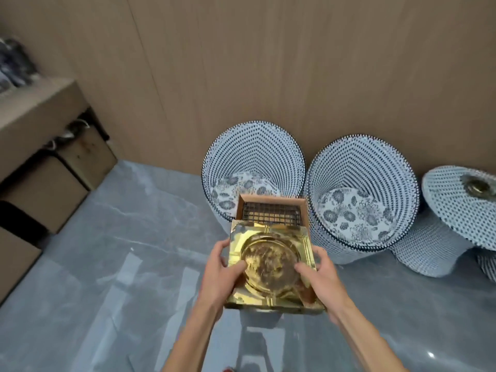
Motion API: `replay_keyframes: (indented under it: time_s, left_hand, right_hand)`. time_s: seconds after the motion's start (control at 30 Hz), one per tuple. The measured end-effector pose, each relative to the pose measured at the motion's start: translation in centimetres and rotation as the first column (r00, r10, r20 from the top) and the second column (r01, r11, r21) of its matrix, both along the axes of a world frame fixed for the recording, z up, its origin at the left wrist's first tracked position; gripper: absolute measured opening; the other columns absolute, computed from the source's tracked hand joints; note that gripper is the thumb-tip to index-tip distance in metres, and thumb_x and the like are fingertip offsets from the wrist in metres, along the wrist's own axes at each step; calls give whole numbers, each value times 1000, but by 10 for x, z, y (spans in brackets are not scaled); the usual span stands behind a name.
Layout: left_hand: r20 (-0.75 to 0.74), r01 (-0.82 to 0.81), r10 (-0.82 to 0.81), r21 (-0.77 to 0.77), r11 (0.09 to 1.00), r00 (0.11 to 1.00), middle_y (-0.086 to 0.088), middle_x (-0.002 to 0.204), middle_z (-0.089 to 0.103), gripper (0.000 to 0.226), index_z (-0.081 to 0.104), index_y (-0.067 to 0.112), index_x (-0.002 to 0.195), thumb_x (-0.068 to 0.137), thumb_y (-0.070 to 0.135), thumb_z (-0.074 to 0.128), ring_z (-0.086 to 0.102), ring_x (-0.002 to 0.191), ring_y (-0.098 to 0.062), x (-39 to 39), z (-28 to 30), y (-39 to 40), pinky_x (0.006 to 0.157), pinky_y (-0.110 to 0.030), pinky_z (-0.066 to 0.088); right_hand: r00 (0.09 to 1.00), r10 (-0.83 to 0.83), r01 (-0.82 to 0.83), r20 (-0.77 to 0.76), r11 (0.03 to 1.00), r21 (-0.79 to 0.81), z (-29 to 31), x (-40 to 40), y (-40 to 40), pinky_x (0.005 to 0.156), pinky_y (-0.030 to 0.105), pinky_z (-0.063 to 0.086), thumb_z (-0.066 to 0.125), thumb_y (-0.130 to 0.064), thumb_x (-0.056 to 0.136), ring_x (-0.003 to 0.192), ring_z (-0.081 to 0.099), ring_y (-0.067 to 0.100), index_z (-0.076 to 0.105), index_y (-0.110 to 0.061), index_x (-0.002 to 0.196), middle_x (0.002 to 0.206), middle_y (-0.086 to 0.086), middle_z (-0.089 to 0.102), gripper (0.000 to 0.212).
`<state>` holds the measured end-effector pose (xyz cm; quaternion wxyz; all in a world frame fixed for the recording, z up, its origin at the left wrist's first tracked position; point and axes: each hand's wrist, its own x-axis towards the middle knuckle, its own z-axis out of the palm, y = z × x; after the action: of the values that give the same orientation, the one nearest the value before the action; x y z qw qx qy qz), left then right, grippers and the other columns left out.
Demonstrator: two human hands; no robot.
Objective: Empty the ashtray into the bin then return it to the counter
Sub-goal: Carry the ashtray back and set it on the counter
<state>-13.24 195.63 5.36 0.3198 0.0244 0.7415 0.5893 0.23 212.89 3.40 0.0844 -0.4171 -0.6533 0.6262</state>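
Observation:
A square gold ashtray (271, 261) with a round, ash-stained bowl is held level over the floor. My left hand (222, 272) grips its left edge with the thumb inside the bowl. My right hand (319, 275) grips its right edge, fingers curled onto the rim. Just beyond and beneath the ashtray stands a square brown bin (271, 208) with a dark metal grid inside its open top. The ashtray covers the bin's near part.
Two blue-and-white patterned round baskets (255, 167) (362, 191) stand against the wood-panel wall behind the bin. A third piece with a metal knob (461, 208) sits at the right. A counter (35, 108) with dark openings runs along the left. The floor (120, 264) is glossy grey marble.

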Motion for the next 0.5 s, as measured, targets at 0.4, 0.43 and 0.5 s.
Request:
replay_keyframes:
  time_s: [0.4, 0.43, 0.5]
  left_hand:
    - [-105, -42, 58, 150, 988, 993, -14, 114, 73, 54, 59, 25, 132, 81, 12, 72, 69, 79, -11, -36, 129, 23, 57, -28, 52]
    - [-122, -39, 59, 158, 987, 991, -12, 114, 74, 54, 60, 26, 131, 80, 13, 72, 70, 85, -13, -39, 137, 24, 60, -30, 51]
    - [-145, -41, 67, 180, 983, 987, -14, 111, 76, 56, 61, 25, 131, 77, 14, 72, 71, 85, -17, -42, 156, 26, 66, -34, 55]
  right_hand:
    - [968, 102, -75, -230, 990, 122, 142, -44, 40, 88, 30, 40, 73, -22, 91, 104, 54, 9, 40, -18, 151, 132, -7, 54, 68]
    - [966, 103, -72, -239, 988, 134, 151, -47, 42, 82, 26, 42, 73, -22, 91, 99, 56, 6, 42, -19, 151, 130, -8, 56, 67]
    - [961, 109, -71, -256, 986, 150, 167, -51, 46, 84, 27, 42, 73, -22, 90, 106, 58, 8, 43, -19, 150, 133, -9, 55, 67]
